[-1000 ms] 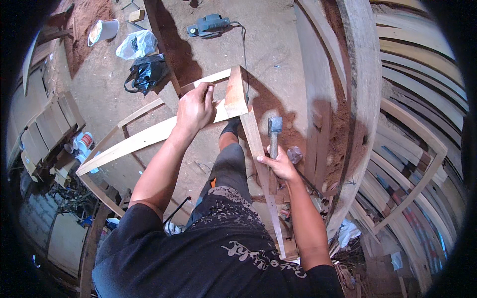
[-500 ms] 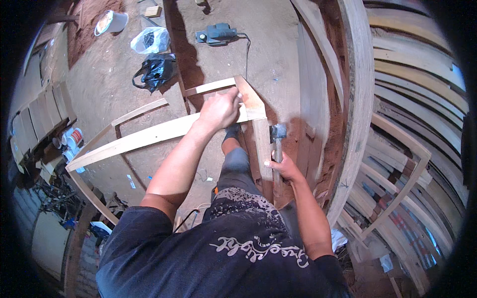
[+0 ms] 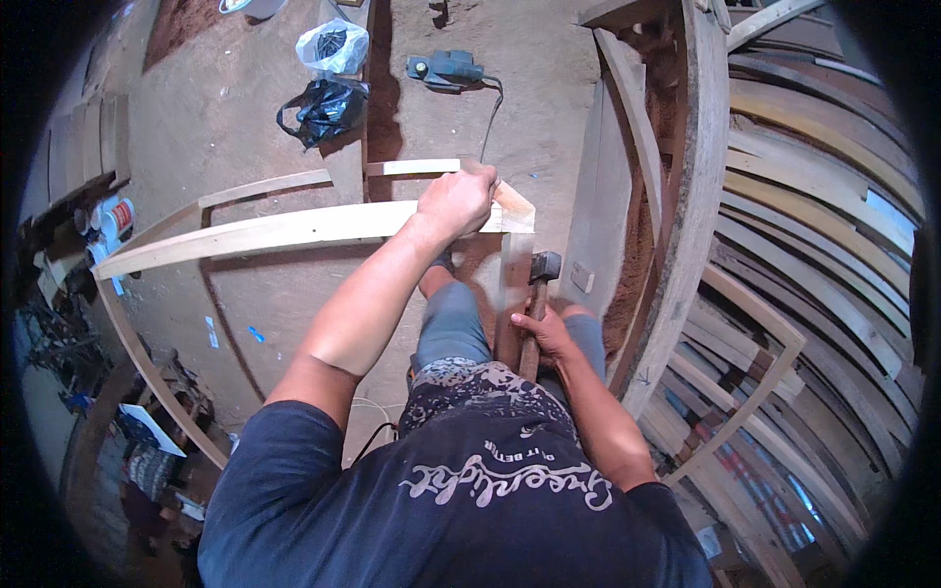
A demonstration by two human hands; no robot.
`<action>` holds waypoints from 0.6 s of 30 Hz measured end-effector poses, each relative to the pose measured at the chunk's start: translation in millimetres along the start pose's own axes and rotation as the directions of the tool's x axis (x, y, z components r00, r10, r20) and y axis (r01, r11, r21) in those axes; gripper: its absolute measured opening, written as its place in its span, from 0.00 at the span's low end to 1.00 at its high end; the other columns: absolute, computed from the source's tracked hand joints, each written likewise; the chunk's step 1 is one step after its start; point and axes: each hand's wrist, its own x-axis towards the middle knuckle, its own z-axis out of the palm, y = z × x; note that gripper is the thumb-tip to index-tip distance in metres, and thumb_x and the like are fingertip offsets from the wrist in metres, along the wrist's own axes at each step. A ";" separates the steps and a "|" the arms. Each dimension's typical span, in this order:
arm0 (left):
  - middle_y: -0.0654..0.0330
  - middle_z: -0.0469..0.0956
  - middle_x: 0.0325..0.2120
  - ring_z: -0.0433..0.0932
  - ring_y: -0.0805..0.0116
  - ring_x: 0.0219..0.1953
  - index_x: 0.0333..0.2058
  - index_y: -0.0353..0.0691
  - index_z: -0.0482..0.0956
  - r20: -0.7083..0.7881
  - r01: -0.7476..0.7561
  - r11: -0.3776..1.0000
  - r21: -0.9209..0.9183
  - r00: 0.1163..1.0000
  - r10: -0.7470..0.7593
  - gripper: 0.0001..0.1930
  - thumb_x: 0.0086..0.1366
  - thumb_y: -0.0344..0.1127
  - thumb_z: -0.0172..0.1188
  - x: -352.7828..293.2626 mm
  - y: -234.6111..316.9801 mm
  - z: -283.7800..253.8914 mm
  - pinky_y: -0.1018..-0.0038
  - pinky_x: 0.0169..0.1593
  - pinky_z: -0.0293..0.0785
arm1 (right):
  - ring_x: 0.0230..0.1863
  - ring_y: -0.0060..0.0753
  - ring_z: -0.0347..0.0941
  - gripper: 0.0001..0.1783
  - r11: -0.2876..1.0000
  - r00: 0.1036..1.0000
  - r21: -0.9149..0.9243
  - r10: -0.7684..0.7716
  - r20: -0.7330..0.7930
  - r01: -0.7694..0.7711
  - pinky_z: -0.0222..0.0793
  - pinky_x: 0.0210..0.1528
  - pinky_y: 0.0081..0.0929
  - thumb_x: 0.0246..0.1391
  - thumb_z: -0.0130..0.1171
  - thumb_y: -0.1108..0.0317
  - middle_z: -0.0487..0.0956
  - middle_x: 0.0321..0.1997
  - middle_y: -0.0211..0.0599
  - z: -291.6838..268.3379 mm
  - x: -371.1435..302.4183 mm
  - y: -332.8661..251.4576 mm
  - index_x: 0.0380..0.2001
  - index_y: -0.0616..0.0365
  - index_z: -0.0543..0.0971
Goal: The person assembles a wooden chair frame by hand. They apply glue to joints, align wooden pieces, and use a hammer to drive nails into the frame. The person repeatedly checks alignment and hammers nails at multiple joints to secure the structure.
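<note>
A pale wooden frame point(image 3: 284, 229) stretches across in front of me, its long rail running from the far left to a corner near the middle. My left hand point(image 3: 459, 204) is closed over this rail close to that corner. A short slanted piece point(image 3: 512, 203) joins the corner, and an upright leg point(image 3: 514, 274) comes down from it towards me. Beside the leg, my right hand point(image 3: 547, 331) grips the handle of a hammer point(image 3: 546, 266). The hammer's dark metal head points up, near the leg; whether they touch I cannot tell.
A corded power planer point(image 3: 447, 71) lies on the ground ahead, near a black plastic bag point(image 3: 321, 110) and a white one point(image 3: 333, 45). To the right runs a thick timber beam point(image 3: 693, 196), with stacked boards point(image 3: 814, 167) beyond it. White containers point(image 3: 113, 218) stand at left.
My view has shifted, and the frame's long rail now lies more level. My left hand has moved a little towards the far side over the rail. The right hand still holds the hammer.
</note>
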 end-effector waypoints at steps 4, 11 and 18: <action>0.37 0.84 0.35 0.83 0.33 0.42 0.48 0.40 0.76 -0.020 -0.038 0.999 0.004 0.999 0.038 0.14 0.73 0.43 0.52 4.6 -8.8 7.6 0.41 0.47 0.76 | 0.42 0.25 0.73 0.27 0.997 0.999 0.069 -0.039 0.023 0.037 0.71 0.46 0.30 0.52 0.78 0.58 0.77 0.40 0.25 9.5 -4.6 -19.3 0.49 0.56 0.77; 0.37 0.83 0.34 0.83 0.33 0.41 0.45 0.41 0.77 -0.089 -0.016 0.998 0.057 0.996 0.021 0.13 0.71 0.44 0.55 0.9 -3.1 6.8 0.41 0.45 0.77 | 0.46 0.31 0.78 0.31 0.992 0.996 0.122 0.004 0.088 -0.015 0.76 0.53 0.35 0.55 0.76 0.63 0.81 0.46 0.31 1.7 33.1 14.1 0.58 0.56 0.74; 0.37 0.84 0.37 0.82 0.32 0.44 0.45 0.43 0.78 -0.137 0.069 0.992 0.105 0.989 -0.055 0.17 0.76 0.49 0.48 0.4 3.2 5.3 0.39 0.49 0.76 | 0.42 0.25 0.77 0.15 0.949 0.964 0.281 -0.197 0.177 0.142 0.74 0.49 0.33 0.55 0.76 0.65 0.81 0.39 0.27 -4.7 42.1 17.5 0.40 0.55 0.79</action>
